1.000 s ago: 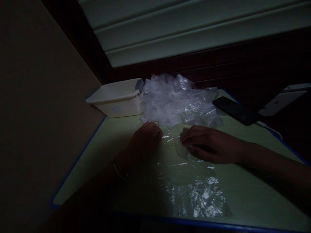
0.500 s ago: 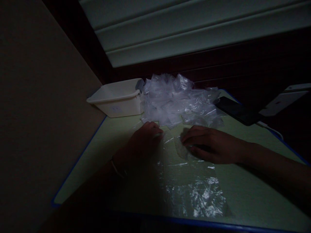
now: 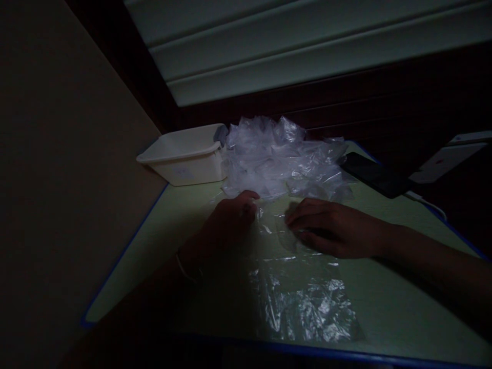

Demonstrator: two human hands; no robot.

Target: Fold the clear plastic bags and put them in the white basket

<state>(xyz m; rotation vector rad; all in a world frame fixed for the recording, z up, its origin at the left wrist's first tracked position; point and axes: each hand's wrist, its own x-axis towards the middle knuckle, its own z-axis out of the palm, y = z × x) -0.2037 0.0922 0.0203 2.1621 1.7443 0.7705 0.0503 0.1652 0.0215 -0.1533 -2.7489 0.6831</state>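
Observation:
A clear plastic bag [image 3: 311,302] lies flat on the green table [image 3: 388,302], its wrinkled lower part shining near the front edge. At the bag's upper left, my left hand [image 3: 232,215] is closed with curled fingers, gripping the film. My right hand [image 3: 326,228] sits across from it with bent fingers, its fingertips and thumb gathered on the upper right part of the bag. Dim light hides the exact finger contact. Just beyond both hands is a heap of clear plastic bags [image 3: 265,159].
A white plastic bin [image 3: 184,164] stands at the back left, beside the heap and close to the wall [image 3: 69,169]. A dark phone [image 3: 372,174] rests at the right edge, near a white device [image 3: 446,161] and a white cable [image 3: 428,202].
My left hand has shifted slightly and its fingers have turned upward at the bag's edge. The bag's wrinkles have changed a little. My right hand has barely moved.

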